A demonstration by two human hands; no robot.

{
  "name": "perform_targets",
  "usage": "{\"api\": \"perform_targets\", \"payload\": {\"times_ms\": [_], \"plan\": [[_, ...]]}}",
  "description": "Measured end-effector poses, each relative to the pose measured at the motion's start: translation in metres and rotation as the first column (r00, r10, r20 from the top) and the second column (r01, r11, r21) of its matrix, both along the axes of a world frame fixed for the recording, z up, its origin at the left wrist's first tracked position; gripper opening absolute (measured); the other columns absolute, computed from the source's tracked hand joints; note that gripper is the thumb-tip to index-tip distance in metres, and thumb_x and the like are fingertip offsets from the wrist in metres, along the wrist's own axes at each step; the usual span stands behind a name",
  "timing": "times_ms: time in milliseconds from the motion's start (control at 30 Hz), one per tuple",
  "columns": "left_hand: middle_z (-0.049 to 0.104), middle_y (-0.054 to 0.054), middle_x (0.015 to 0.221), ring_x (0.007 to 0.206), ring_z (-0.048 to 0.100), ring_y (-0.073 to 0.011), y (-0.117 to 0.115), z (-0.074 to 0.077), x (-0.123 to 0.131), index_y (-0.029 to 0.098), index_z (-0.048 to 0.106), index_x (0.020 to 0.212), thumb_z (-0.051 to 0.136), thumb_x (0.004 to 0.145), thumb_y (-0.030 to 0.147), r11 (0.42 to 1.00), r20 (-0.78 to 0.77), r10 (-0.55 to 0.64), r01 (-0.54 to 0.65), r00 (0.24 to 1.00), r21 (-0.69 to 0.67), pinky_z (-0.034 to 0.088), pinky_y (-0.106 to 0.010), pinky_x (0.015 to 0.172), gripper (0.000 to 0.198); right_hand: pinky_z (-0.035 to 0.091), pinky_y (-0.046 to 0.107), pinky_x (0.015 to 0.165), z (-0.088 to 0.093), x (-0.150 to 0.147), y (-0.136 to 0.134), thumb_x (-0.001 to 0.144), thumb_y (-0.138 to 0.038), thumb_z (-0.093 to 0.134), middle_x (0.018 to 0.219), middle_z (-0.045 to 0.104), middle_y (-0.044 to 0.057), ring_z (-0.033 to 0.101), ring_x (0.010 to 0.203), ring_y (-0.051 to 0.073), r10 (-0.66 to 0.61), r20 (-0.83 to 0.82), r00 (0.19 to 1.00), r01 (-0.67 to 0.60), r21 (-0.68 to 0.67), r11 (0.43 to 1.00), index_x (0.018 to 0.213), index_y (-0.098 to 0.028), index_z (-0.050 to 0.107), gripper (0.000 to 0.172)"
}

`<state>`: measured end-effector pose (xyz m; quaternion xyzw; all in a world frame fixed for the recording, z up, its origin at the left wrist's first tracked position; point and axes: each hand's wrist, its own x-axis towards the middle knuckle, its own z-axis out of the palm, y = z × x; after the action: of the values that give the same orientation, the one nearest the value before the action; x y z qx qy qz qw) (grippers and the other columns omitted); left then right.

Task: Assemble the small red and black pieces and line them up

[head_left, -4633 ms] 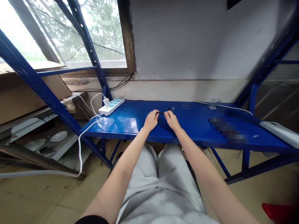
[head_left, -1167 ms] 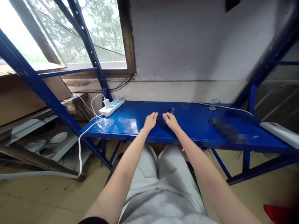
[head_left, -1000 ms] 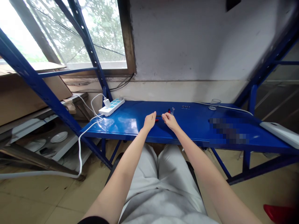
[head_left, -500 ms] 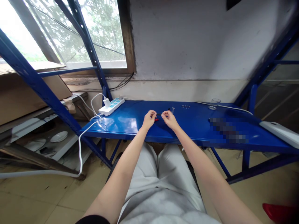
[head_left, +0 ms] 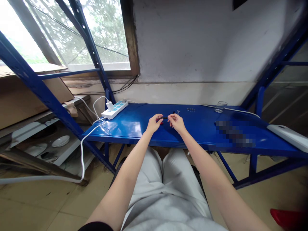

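Just above the blue table (head_left: 125,131), my left hand (head_left: 154,123) is closed on one end of a thin black rod-like piece (head_left: 164,118). The fingers of my right hand (head_left: 176,122) pinch the other end, so the piece spans the gap between both hands. Its exact kind is too small to make out. A small red item (head_left: 161,123) lies beside my left fingers, partly hidden. Behind my right hand is a small clear piece (head_left: 178,112), with a dark bit close to it. Several tiny metallic parts (head_left: 191,109) stand in rows farther right.
A white power strip (head_left: 115,109) with a plugged-in cable sits at the table's left end. A clear glass (head_left: 220,106) stands at the back right. A blurred-out dark object (head_left: 234,133) and a white case (head_left: 288,136) lie to the right. Blue frame posts rise at both ends.
My right hand has shifted slightly right, and its fingers now sit around the end of the black piece. My left hand has barely moved.
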<state>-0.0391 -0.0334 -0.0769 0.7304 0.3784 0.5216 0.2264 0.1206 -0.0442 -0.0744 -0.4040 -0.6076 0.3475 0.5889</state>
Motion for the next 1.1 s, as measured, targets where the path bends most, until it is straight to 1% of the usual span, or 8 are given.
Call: {"api": "perform_targets", "payload": {"times_ms": [233,433,700,833,1000,1100], "plan": [[0.066,-0.005,0.091,0.082,0.060,-0.0143,0.0001,0.0003,-0.0001,0.016,0.060,0.093,0.056,0.074,0.017,1.000,0.016,-0.001,0.001,1.000,-0.006,0.046,-0.026,0.071,0.019,0.036,0.020,0.034,0.0000,0.0018,0.0009,0.067,-0.054,0.060,0.064,0.058,0.001,0.049,0.040,0.008,0.019,0.001,1.000,-0.019,-0.028,0.999,0.081,-0.017,0.054,0.040],[0.065,-0.006,0.090,0.079,0.060,-0.0141,-0.0030,0.0026,0.0004,0.016,0.061,0.090,0.053,0.076,0.017,1.000,0.019,-0.003,0.003,1.000,0.003,0.048,-0.026,0.068,0.016,0.040,0.020,0.035,-0.0021,0.0026,0.0021,0.066,-0.054,0.062,0.066,0.059,0.001,0.052,0.043,0.009,0.038,0.020,0.999,-0.037,-0.050,0.998,0.082,-0.017,0.053,0.041],[0.065,-0.006,0.093,0.082,0.061,-0.0138,0.0027,-0.0020,0.0004,0.016,0.059,0.092,0.054,0.077,0.018,1.000,0.054,-0.011,0.011,0.998,-0.003,0.047,-0.027,0.074,0.017,0.044,0.023,0.037,-0.0045,0.0023,0.0036,0.064,-0.052,0.065,0.065,0.057,0.000,0.055,0.046,0.011,0.097,0.009,0.995,-0.096,-0.062,0.993,0.082,-0.018,0.050,0.042],[0.064,-0.006,0.091,0.080,0.060,-0.0135,0.0028,-0.0016,0.0002,0.016,0.058,0.093,0.055,0.076,0.018,0.999,0.066,-0.013,0.016,0.998,-0.039,0.047,-0.026,0.071,0.018,0.044,0.024,0.038,-0.0053,0.0020,0.0043,0.065,-0.050,0.065,0.065,0.057,0.000,0.055,0.047,0.011,0.109,0.009,0.994,-0.108,-0.061,0.992,0.082,-0.018,0.049,0.040],[0.062,-0.002,0.078,0.071,0.057,-0.0114,0.0019,-0.0003,0.0015,0.016,0.059,0.084,0.056,0.075,0.020,0.997,0.047,0.038,-0.035,0.998,-0.068,0.046,-0.024,0.067,0.010,0.044,0.025,0.044,-0.0069,0.0028,0.0059,0.068,-0.047,0.063,0.063,0.054,-0.002,0.053,0.046,0.010,0.104,0.027,0.994,-0.103,-0.014,0.995,0.081,-0.019,0.048,0.035],[0.061,-0.001,0.077,0.069,0.056,-0.0104,0.0026,-0.0017,0.0029,0.017,0.057,0.082,0.054,0.076,0.020,0.996,0.030,0.053,-0.051,0.998,-0.079,0.046,-0.023,0.066,0.008,0.043,0.026,0.048,-0.0075,0.0030,0.0072,0.070,-0.046,0.060,0.062,0.053,-0.003,0.051,0.046,0.009,0.091,0.045,0.995,-0.092,0.037,0.995,0.079,-0.019,0.048,0.032]]}}
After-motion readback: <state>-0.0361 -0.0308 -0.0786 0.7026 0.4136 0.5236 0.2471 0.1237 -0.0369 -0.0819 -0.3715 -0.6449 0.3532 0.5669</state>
